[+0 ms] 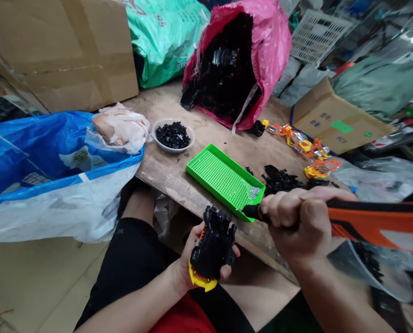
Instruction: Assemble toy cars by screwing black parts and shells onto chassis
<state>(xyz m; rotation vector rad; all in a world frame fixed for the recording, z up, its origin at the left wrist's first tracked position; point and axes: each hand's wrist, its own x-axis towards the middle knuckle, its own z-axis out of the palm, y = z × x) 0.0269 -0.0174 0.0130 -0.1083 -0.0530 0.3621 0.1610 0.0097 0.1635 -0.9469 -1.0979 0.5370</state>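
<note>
My left hand is closed around a toy car, its black underside turned up and a yellow bumper toward me. In my right hand is an orange and black electric screwdriver, its black nose pointing left. The tip of the screwdriver is at the near right corner of a green perforated tray. Small silver screws lie heaped at that tray's right end. The car is held in front of the table edge, apart from the screwdriver.
A bowl of small black parts stands left of the tray. Behind lies a pink sack full of black parts. Orange and yellow car shells and loose black pieces are at right. A blue-lined sack sits at left.
</note>
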